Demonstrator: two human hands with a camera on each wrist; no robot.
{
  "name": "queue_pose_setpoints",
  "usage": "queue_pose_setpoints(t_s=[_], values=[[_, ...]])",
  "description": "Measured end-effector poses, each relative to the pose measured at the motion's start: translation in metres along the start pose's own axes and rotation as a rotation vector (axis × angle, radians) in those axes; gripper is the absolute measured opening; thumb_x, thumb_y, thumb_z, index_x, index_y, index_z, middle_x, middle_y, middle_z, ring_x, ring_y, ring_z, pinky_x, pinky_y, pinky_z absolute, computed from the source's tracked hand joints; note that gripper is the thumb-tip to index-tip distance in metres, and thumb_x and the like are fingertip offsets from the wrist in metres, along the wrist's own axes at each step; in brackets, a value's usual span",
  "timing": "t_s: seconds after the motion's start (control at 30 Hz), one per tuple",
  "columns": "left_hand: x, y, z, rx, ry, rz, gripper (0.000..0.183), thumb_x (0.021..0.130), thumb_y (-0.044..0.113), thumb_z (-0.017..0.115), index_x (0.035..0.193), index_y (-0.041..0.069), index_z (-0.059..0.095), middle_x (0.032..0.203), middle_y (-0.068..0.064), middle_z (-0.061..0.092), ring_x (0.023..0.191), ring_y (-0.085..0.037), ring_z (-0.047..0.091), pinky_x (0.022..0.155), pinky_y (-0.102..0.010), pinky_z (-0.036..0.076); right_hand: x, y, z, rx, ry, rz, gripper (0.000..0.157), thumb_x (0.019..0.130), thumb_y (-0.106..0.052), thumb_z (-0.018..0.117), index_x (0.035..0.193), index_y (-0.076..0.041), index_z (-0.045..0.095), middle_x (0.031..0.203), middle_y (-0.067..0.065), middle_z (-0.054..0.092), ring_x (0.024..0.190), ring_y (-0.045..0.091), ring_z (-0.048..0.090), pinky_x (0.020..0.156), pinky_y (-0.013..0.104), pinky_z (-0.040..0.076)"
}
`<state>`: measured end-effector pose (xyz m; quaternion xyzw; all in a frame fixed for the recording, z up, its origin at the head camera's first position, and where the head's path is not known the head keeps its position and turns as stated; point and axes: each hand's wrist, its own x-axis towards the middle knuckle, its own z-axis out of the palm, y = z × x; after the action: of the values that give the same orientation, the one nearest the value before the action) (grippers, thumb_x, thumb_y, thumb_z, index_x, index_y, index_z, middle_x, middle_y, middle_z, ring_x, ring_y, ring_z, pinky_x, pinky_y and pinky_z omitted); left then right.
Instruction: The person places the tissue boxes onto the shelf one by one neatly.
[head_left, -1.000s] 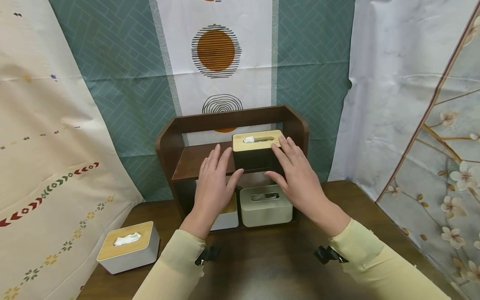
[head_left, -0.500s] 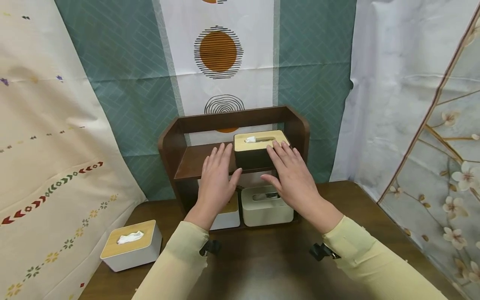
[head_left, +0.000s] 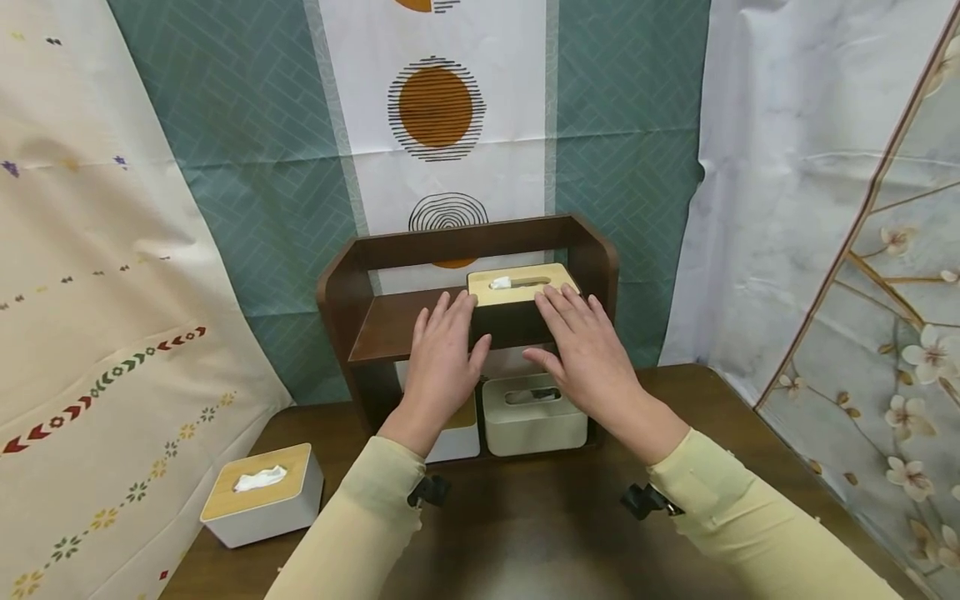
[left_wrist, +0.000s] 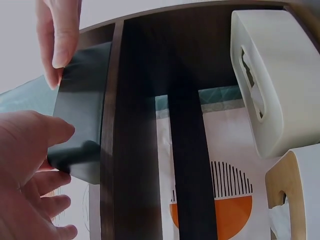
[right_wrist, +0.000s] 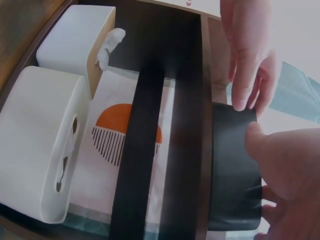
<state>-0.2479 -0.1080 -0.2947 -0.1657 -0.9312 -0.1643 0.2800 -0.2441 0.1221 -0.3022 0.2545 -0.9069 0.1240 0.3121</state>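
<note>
Head view, clock dial centred on the black tissue box (head_left: 501, 323) with pale wood-look lid (head_left: 521, 293). Location: right-hand part of the upper shelf (head_left: 399, 323). Left hand (head_left: 442, 357) at 8 o'clock, right hand (head_left: 588, 348) at 4 o'clock; both extended and uncurled, right fingertips over the front lid edge, left fingertips at the front corner. Pressure of contact: cannot tell. Expect low weight, stiff walls, smooth and possibly slippery faces, perhaps a lift-off lid. Take hold low on both short ends, not by the lid. At 2 o'clock, allow for the side panel (head_left: 597, 265), near enough to limit finger room; at 11, for the back rail (head_left: 465, 242). At 6 o'clock, on the lower level, beige tissue box (head_left: 536, 432); at 7, shelved white tissue box (head_left: 456, 443), partly hidden; at 8, well apart on the table (head_left: 525, 542), second white tissue box (head_left: 266, 514).
</note>
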Motion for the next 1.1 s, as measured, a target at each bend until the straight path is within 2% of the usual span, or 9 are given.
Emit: queue_pose_setpoints(t_s=[0.23,0.5,0.77,1.0,1.1], values=[[-0.01,-0.007,-0.006,-0.028,0.022,-0.02,0.078,0.11,0.031,0.073,0.173,0.008,0.034,0.179,-0.013,0.032,0.168,-0.035,0.022,0.134,-0.059,0.015,0.0,-0.008,-0.001,-0.011,0.006,-0.021,0.084,0.106,-0.042,0.076,0.17,-0.002,0.04,0.177,0.018,0.034,0.167,0.038,0.024,0.135,0.058,0.012],[-0.043,-0.025,-0.015,0.002,0.06,-0.021,0.077,0.11,0.031,0.072,0.173,0.008,0.035,0.178,-0.016,0.033,0.167,-0.038,0.022,0.133,-0.063,0.017,-0.007,-0.033,0.007,0.001,0.021,-0.104,0.085,0.106,-0.044,0.075,0.17,-0.003,0.039,0.178,0.016,0.032,0.168,0.034,0.022,0.135,0.055,0.011],[-0.078,-0.044,-0.022,0.037,0.051,-0.046,0.079,0.108,0.032,0.075,0.172,0.006,0.037,0.178,-0.016,0.034,0.167,-0.039,0.023,0.133,-0.063,0.014,-0.017,-0.068,0.028,0.018,0.025,-0.209,0.084,0.105,-0.045,0.074,0.17,-0.004,0.04,0.178,0.014,0.033,0.167,0.033,0.025,0.134,0.055,0.017],[-0.108,-0.067,-0.026,0.069,0.052,-0.087,0.08,0.106,0.03,0.078,0.171,0.005,0.039,0.177,-0.018,0.035,0.167,-0.041,0.023,0.132,-0.065,0.015,-0.021,-0.096,0.053,0.06,-0.087,-0.242,0.084,0.108,-0.05,0.068,0.172,-0.007,0.036,0.181,0.011,0.027,0.168,0.03,0.022,0.135,0.054,0.016],[-0.118,-0.075,-0.028,0.084,0.044,-0.115,0.08,0.106,0.03,0.078,0.171,0.005,0.039,0.177,-0.019,0.035,0.166,-0.042,0.022,0.132,-0.066,0.015,-0.023,-0.105,0.064,0.082,-0.093,-0.255,0.082,0.108,-0.051,0.069,0.171,-0.007,0.04,0.18,0.012,0.031,0.167,0.031,0.025,0.134,0.055,0.019]])
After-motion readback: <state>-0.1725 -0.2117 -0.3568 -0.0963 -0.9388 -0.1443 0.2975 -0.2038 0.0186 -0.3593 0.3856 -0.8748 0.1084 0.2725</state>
